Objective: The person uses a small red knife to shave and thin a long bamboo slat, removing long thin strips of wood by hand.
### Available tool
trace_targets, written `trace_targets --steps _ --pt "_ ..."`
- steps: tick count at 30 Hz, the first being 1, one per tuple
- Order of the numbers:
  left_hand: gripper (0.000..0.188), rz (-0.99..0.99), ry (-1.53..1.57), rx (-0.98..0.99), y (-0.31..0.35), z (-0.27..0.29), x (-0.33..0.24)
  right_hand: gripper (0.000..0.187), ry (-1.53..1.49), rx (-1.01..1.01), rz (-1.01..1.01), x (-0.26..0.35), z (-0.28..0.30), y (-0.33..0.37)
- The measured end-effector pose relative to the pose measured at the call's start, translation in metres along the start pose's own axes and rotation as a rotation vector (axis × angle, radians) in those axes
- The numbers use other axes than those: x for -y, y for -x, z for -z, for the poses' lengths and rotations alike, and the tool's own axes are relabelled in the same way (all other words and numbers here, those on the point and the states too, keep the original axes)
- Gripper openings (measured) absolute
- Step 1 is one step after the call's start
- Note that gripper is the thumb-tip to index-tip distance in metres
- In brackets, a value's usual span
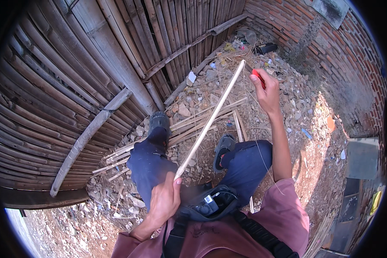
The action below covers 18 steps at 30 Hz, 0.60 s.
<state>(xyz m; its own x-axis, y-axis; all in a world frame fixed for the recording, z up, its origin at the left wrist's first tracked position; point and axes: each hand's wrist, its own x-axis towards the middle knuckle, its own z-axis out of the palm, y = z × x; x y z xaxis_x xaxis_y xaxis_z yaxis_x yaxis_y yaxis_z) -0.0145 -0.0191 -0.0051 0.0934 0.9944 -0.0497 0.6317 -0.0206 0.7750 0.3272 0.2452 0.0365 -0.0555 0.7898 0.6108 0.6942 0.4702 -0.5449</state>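
A long pale bamboo strip (pixel 211 118) slants up and away in front of my body. Its near end is gripped by my left hand (pixel 163 198), the thumb lying along it. My right hand (pixel 266 91), held farther out to the right, is closed round the red handle (pixel 256 77) of a knife. The dark knife blade (pixel 248 67) lies by the strip's far tip; whether it cuts into the wood I cannot tell. A thin curled shaving (pixel 262 157) hangs down past my right knee. More split bamboo strips (pixel 193 124) lie on the ground between and beyond my feet.
A bamboo slat wall (pixel 51 99) rises on the left, a brick wall (pixel 284 21) at the far right. Rubble (pixel 296 103) covers the ground. An open dark waist bag (pixel 223 195) with a device inside sits at my lap. A black object (pixel 266 48) lies in the far corner.
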Motion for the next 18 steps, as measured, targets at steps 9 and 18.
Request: trace_targets --steps 9,18 --pt "0.022 0.031 0.039 -0.006 0.010 0.000 0.002 0.045 0.680 0.161 -0.425 -0.105 0.051 -0.020" --pt "0.030 0.055 0.179 -0.051 -0.014 0.003 -0.012 0.033 -0.063 0.011 -0.177 0.059 0.016 0.033"
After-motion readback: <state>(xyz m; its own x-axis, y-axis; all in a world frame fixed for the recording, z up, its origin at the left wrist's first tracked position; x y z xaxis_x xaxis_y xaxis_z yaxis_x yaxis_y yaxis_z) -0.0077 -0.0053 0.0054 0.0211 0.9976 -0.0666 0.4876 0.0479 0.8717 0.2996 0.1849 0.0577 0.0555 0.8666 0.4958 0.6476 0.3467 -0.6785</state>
